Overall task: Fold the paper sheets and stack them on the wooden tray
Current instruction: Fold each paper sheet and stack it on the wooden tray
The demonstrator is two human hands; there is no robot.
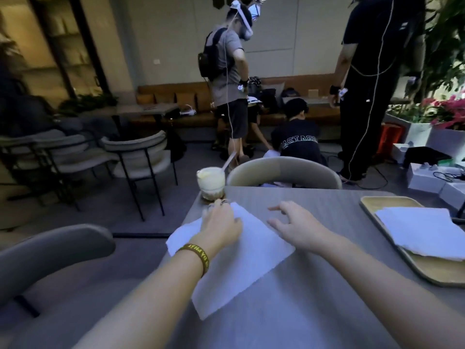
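A white paper sheet (241, 260) lies flat on the grey table (327, 285), its left corner hanging over the table's left edge. My left hand (221, 222) rests on the sheet's far left part, fingers bent down onto it. Over the sheet's far right edge hovers my right hand (294, 225) with its fingers spread and relaxed, holding nothing. At the right stands the wooden tray (432, 270) with folded white sheets (425, 233) stacked on it.
A glass with a creamy drink and a straw (210, 183) stands at the table's far left corner, close to my left hand. A beige chair back (284, 172) is behind the table, a grey chair (50, 250) at my left. People stand and crouch beyond.
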